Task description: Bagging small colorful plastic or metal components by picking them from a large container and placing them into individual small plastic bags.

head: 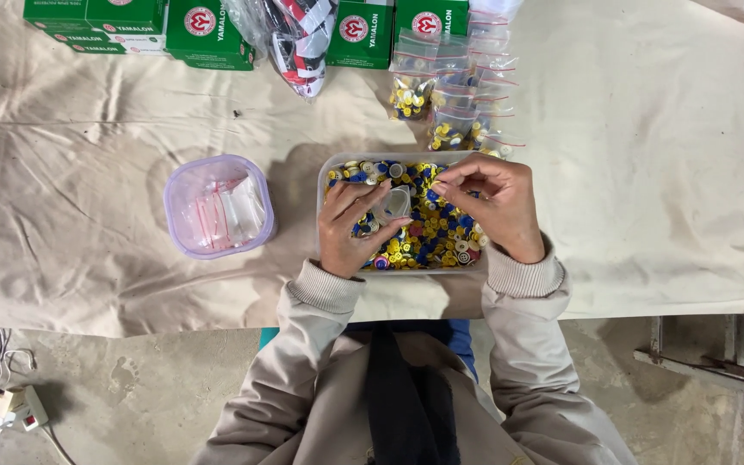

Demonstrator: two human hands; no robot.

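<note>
Holding a small clear bag [395,204] over our clear tub of coloured buttons [406,258] at centre, our left hand [353,226] grips it while our right hand [492,202] pinches closed above. Filled bags [458,103] lie at twelve o'clock, a purple tub [184,176] at nine.

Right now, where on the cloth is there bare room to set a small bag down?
Bare cloth lies right of the button tray, and more left of the lilac tub. A narrower strip separates tub and tray. Crowded: the top edge with green boxes and filled bags; both hands, left hand and right hand, cover the tray.
</note>
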